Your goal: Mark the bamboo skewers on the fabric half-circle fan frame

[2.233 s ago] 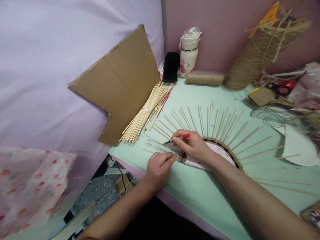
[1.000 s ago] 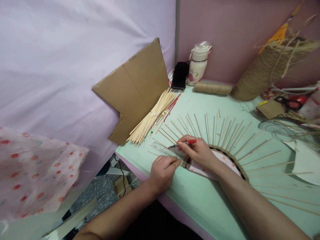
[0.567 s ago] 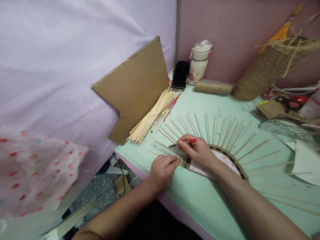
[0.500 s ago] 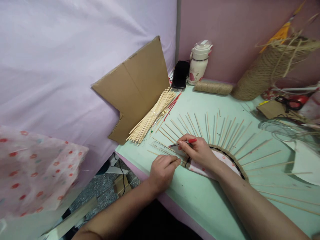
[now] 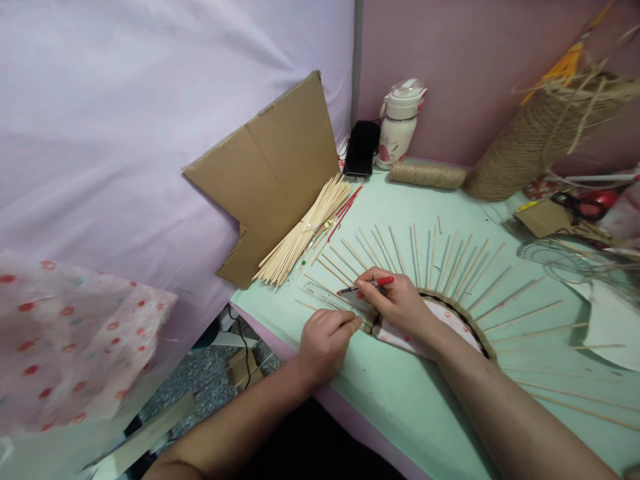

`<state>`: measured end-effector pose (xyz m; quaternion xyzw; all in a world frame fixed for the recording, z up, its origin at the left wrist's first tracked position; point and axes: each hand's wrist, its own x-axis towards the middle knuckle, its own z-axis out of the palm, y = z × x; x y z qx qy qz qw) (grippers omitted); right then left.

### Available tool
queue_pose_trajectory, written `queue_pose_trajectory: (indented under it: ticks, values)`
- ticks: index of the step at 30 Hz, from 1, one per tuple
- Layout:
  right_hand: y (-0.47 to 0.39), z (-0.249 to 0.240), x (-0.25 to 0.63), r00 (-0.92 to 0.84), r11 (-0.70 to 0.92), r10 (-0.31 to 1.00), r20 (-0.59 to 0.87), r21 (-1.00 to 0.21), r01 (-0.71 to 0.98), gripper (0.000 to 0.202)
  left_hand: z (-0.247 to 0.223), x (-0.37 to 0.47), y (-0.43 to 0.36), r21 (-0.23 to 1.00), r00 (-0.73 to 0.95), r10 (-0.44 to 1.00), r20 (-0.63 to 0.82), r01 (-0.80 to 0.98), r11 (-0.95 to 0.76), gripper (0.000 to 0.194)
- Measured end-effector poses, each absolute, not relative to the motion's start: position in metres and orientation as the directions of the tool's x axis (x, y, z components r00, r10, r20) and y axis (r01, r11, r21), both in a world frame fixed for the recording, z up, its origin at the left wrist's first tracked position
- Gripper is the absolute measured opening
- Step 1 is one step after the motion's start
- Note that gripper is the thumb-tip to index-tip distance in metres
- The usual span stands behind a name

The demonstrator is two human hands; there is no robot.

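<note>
My right hand (image 5: 393, 297) is closed around a red pen (image 5: 384, 281), its tip pointing left over a clear ruler (image 5: 320, 292). The ruler lies along thin wooden sticks at the left side of a half-round piece. My left hand (image 5: 327, 340) is closed, its fingertips pressing on the ruler's near edge; the exact grip is partly hidden. The half-round piece (image 5: 440, 313) has a pale centre with red dots and a twine-covered, black-lined rim. Sticks (image 5: 453, 267) fan out from this rim across the table. My right hand and forearm hide part of the piece.
A bundle of sticks (image 5: 305, 233) lies by a leaning cardboard sheet (image 5: 280, 160). Behind are a phone (image 5: 361, 150), a bottle (image 5: 397, 133), a twine roll (image 5: 427, 175) and a tall twine-wrapped holder (image 5: 530, 143). White paper (image 5: 617, 327) and clutter occupy the right.
</note>
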<state>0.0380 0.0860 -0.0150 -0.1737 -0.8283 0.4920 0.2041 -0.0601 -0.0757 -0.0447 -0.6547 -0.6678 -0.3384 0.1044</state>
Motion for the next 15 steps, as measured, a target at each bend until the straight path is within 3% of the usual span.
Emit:
queue_pose_trajectory:
  ticks: [15]
  values:
    - [0.0863, -0.0157, 0.0382, -0.859, 0.453, 0.484, 0.166, -0.887, 0.084, 0.025, -0.0416, -0.0595, -0.0742, 0.321, -0.116, 0.796, 0.594, 0.942, -0.102, 0.018]
